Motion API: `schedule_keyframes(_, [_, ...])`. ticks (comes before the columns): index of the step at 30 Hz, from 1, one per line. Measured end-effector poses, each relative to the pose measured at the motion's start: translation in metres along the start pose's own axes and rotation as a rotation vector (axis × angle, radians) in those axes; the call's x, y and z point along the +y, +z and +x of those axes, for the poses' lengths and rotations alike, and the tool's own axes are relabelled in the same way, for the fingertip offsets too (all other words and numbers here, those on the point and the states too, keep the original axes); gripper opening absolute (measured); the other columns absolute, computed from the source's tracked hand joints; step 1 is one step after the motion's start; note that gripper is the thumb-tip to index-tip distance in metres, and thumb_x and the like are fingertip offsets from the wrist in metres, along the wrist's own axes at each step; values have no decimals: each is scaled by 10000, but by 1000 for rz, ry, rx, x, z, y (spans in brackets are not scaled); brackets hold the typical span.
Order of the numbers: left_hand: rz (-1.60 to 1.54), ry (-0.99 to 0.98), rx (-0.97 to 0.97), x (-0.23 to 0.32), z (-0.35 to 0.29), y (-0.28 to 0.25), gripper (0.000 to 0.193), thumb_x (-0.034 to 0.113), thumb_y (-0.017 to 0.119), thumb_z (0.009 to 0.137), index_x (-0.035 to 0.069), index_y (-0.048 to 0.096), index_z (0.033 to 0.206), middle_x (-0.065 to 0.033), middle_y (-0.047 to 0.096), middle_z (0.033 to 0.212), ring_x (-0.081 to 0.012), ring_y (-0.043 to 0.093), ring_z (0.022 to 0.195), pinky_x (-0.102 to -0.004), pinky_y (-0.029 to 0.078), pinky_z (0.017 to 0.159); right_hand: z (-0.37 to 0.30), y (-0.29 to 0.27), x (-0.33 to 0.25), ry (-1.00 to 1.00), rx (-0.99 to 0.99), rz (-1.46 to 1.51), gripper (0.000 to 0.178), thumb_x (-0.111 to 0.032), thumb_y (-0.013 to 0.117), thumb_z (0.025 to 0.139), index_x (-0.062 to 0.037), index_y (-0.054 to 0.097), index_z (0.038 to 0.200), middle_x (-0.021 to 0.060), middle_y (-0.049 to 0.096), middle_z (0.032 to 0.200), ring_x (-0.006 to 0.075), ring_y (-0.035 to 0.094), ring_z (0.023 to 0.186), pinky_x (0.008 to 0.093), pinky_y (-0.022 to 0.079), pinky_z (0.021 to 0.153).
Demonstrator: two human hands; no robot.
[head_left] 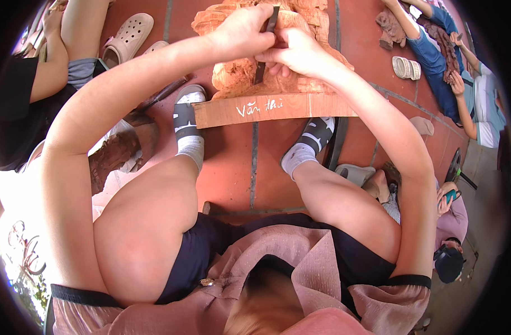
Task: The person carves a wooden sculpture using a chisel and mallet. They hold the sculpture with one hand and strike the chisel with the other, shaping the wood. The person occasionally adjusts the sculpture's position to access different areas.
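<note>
A pale orange wood carving [233, 75] with a rough, sculpted surface stands ahead of me on a flat-fronted wooden base [291, 109] with white handwriting. Over the carving, a narrow dark flat strip [272, 20] runs steeply from top to bottom between my hands. My left hand [241, 33] is closed on its upper part, the fingers pinched around it. Lower and to the right, my right hand [297, 53] has its thumb and fingers closed about the same strip. The strip's lower end shows beneath the right hand, against the wood. Its middle is partly hidden by my fingers.
Red floor tiles [227, 167] lie below, with my sandalled feet [191, 114] near the base. People sit close on both sides. At the left is a beige clog [129, 39]; at the right, a pair of pale sandals [406, 68] and another carved piece [390, 29].
</note>
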State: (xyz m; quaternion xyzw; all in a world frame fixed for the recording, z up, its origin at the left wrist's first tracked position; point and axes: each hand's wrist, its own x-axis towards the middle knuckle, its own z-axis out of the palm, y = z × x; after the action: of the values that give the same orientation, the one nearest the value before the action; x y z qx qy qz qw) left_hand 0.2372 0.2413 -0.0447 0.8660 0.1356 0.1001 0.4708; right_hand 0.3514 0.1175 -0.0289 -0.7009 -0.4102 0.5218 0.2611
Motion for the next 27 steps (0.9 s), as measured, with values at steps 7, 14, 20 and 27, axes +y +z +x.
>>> schedule_keyframes(7, [176, -132, 13, 15, 13, -17, 252, 133, 605, 744, -33, 562, 929, -232, 630, 799, -358, 645, 790, -414, 505, 689, 10, -18, -11, -93, 5, -86, 288, -220, 690, 843, 3, 656, 1023, 59, 703, 889, 112, 648, 674, 228, 500, 522])
schedule_keyframes(14, [211, -130, 43, 8, 14, -17, 262, 183, 609, 773, 22, 557, 972, -206, 642, 829, -347, 650, 812, -432, 506, 696, 13, -9, -5, -251, 212, -216, 285, -240, 700, 839, 6, 657, 977, 52, 675, 756, 101, 625, 633, 230, 478, 523])
schedule_keyframes(20, [100, -50, -36, -14, 0, -5, 263, 169, 642, 750, -3, 562, 932, -213, 630, 804, -363, 636, 785, -428, 494, 685, 9, -6, -5, -122, 43, -146, 269, -224, 719, 819, -3, 658, 959, 56, 691, 815, 106, 642, 673, 251, 502, 562])
schedule_keyframes(27, [42, 129, 152, 22, 26, -34, 210, 80, 602, 755, -10, 544, 935, -216, 606, 800, -383, 619, 769, -435, 491, 705, 26, -23, -2, -408, 305, -108, 240, -151, 680, 858, -14, 651, 1053, 104, 688, 895, 199, 662, 811, 305, 539, 747])
